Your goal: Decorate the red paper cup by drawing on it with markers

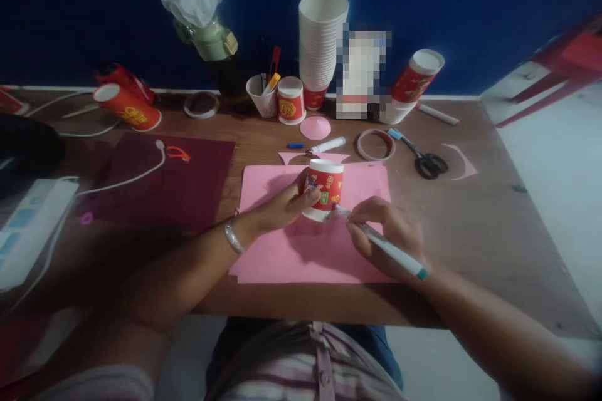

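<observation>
A red printed paper cup (326,187) stands upside down on a pink paper sheet (301,257) in the middle of the wooden table (470,219). My left hand (282,205) is wrapped around the cup's left side and holds it down. In my right hand (388,232) is a white marker with a teal end (385,244), fingers pinched on it, its tip touching the paper at the cup's rim on the right.
Behind the sheet lie a pink paper circle (315,127), a capped marker (328,145), a tape roll (375,145) and scissors (426,160). A stack of white cups (322,37) stands at the back. A dark red sheet (164,182) lies left.
</observation>
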Motion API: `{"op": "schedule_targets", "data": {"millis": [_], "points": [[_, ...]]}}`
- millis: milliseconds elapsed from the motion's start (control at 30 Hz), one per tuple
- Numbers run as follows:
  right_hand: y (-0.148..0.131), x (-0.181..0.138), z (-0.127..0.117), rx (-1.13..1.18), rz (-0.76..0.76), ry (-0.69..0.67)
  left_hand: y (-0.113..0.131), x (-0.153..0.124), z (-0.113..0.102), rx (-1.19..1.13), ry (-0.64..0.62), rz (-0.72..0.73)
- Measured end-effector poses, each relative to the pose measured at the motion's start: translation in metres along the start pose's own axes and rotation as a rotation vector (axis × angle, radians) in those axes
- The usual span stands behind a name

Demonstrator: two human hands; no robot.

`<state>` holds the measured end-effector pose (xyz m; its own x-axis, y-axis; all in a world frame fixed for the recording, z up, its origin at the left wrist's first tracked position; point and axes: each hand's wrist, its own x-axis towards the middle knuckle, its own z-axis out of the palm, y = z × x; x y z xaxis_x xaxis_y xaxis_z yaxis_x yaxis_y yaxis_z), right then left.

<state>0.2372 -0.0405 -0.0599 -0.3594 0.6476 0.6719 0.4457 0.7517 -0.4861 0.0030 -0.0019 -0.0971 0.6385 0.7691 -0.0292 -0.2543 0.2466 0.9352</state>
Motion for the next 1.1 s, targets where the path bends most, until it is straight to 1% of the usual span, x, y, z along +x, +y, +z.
{"op": "schedule_targets", "data": {"millis": [400,600,800,967,1100], "points": [[-0.0016,0.0012,-0.0007,0.019,-0.001,-0.010,-0.0030,-0.0010,-0.0028,0.025,0.039,-0.005],[-0.0015,0.0009,-0.0005,0.022,0.000,-0.013,-0.0062,-0.0008,-0.0046,0.011,0.033,-0.002],[-0.0017,0.0013,-0.0007,0.002,-0.004,-0.005,-0.0034,-0.0010,-0.0024,0.017,0.050,-0.002],[-0.0033,0.0010,-0.0013,-0.007,0.021,-0.011,-0.0035,-0.0006,-0.0028,0.016,0.059,-0.005],[-0.0033,0.0012,-0.0021,-0.018,0.011,-0.024,-0.0031,-0.0004,-0.0029,0.015,0.044,-0.004]]}}
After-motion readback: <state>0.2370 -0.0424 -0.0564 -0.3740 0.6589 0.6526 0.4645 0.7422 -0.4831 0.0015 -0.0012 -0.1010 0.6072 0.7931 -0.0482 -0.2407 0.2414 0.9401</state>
